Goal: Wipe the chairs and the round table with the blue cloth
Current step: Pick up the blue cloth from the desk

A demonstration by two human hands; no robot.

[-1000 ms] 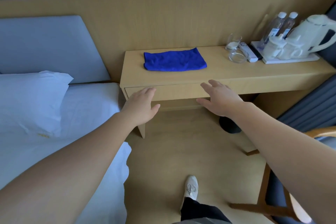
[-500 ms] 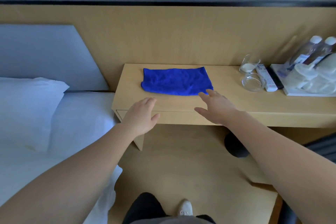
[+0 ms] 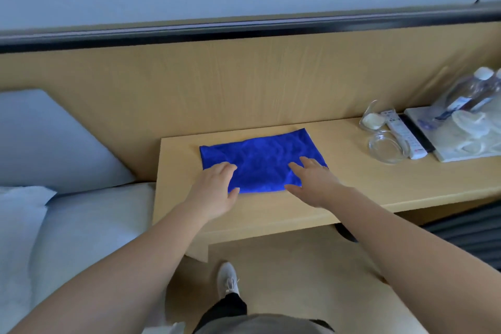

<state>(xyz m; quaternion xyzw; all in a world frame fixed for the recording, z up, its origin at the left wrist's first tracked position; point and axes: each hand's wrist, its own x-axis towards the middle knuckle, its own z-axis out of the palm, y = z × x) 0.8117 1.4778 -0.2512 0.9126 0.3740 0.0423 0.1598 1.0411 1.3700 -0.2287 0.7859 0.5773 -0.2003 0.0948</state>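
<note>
Now both hands are over the blue cloth (image 3: 260,163), where half a second ago they were short of it, near the front edge of the wooden desk (image 3: 366,190). The cloth lies flat on the desk, folded to a rectangle, untouched by any lifting. The left hand (image 3: 214,187) covers its near left corner and the right hand (image 3: 311,179) its near right corner, both with fingers straight and slightly spread, gripping nothing. By my reading the pick-up is about to start, and no wiping is done yet.

The cloth's near corners are hidden under the hands, and I cannot tell whether the fingers press on it or hover. No chair or round table is in view. The bottles (image 3: 471,92) and tray (image 3: 458,144) at the right edge are blurred and cut off.
</note>
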